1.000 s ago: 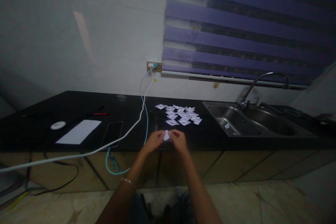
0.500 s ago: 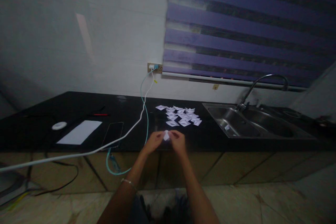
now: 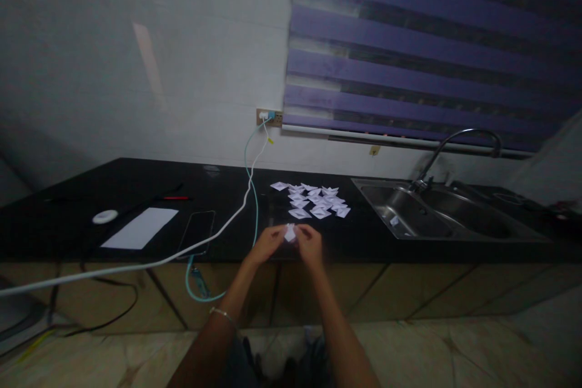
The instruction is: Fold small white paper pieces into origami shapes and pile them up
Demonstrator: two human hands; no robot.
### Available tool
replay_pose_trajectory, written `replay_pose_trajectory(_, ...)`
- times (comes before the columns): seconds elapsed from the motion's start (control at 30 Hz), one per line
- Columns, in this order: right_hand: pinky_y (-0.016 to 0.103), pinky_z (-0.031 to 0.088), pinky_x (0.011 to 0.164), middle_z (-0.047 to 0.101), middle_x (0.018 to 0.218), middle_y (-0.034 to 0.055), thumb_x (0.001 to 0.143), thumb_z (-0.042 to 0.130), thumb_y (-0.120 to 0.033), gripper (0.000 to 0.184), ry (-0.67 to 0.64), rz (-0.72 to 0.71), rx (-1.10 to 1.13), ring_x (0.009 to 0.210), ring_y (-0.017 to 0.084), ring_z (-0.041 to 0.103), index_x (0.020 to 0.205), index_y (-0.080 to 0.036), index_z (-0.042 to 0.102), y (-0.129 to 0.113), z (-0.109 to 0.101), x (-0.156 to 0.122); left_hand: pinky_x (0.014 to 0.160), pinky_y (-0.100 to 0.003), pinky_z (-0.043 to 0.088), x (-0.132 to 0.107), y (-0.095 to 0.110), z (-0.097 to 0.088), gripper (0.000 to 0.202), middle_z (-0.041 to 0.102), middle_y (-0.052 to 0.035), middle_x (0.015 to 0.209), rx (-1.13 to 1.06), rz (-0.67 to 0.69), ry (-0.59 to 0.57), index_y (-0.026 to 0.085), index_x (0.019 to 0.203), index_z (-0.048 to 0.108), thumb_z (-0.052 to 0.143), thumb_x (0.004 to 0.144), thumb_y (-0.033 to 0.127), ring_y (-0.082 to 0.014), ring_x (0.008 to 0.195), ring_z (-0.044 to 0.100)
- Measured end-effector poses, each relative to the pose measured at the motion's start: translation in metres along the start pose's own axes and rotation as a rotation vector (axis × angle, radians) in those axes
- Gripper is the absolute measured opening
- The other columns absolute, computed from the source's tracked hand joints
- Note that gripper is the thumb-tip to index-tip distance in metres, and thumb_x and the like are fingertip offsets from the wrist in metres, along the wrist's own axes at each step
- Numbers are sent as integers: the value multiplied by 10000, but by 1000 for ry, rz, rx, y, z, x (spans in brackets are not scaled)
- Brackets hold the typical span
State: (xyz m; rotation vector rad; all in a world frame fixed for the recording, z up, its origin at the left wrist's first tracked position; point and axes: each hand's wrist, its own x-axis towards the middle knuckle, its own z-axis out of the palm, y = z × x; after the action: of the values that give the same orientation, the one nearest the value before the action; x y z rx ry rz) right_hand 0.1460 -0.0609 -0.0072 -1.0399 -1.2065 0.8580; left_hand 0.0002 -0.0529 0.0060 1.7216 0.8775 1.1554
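A small folded piece of white paper (image 3: 290, 233) is pinched between my two hands, just above the front part of the black countertop (image 3: 236, 185). My left hand (image 3: 269, 244) grips its left side with fingers closed. On the right side, my right hand (image 3: 310, 244) holds it the same way. Right behind my hands lies a cluster of several white folded paper boats (image 3: 319, 212), some overlapping. Fine folds in the held paper are too small and dim to make out.
Left on the counter are a stack of white paper (image 3: 140, 229), a phone (image 3: 198, 231), a white tape roll (image 3: 105, 216) and a red pen-like stick (image 3: 176, 198). A white cable (image 3: 227, 222) crosses in front from the wall socket (image 3: 269, 116). The steel sink (image 3: 377, 209) sits at right.
Both hands stay in nearly the same place with the folded paper between them; the paper looks slightly wider now. The view has shifted very slightly.
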Motion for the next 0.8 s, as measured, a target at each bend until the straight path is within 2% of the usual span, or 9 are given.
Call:
replay_pose_trajectory(0.1,205,357,402,593,539,4,745,612,-473,340,2,-3,8,430,109,497,798,-140,654,0,0,0,521,-203,353,0,-4,-2,493,622,-45,686,-3,-44,-16,91,907,685,467,833,527,-121,593,483)
replay_pose_trajectory(0.17,206,362,406,592,546,4,744,614,-470,334,17,-8,14,438,110,500,801,-143,651,1,-1,1,494,-198,324,1,-6,-3,498,583,-23,616,3,-58,-19,94,905,687,466,831,534,-109,548,453)
replay_pose_trajectory(0.27,207,380,418,596,589,8,744,619,-455,319,55,-27,37,461,111,508,806,-143,649,2,-3,2,533,-209,353,2,-8,-4,495,579,-20,610,6,-55,-13,102,974,684,456,842,522,-121,577,484)
replay_pose_trajectory(0.4,217,413,443,609,646,12,753,611,-446,311,103,-35,54,486,117,521,830,-146,641,5,-7,4,603,-238,404,1,-5,-4,497,646,-53,742,-34,-55,13,112,1066,653,467,839,512,-143,648,541)
replay_pose_trajectory(0.5,234,464,490,641,746,39,779,582,-443,303,93,-31,54,572,142,572,846,-151,631,9,-8,5,637,-245,424,0,0,-5,460,657,-67,825,-79,-48,38,124,1025,647,469,840,506,-144,672,566)
replay_pose_trajectory(0.6,268,511,540,657,861,70,792,566,-438,294,73,-8,104,659,170,612,866,-156,612,11,-6,5,600,-229,415,-1,3,-6,421,639,-44,784,-110,-74,56,149,997,608,451,847,509,-134,645,565)
replay_pose_trajectory(0.8,284,517,605,664,854,71,799,559,-418,258,68,-5,129,709,180,623,838,-164,585,12,-5,4,609,-216,397,-2,-1,-3,338,569,6,703,-72,-89,36,172,887,527,450,845,499,-122,657,539)
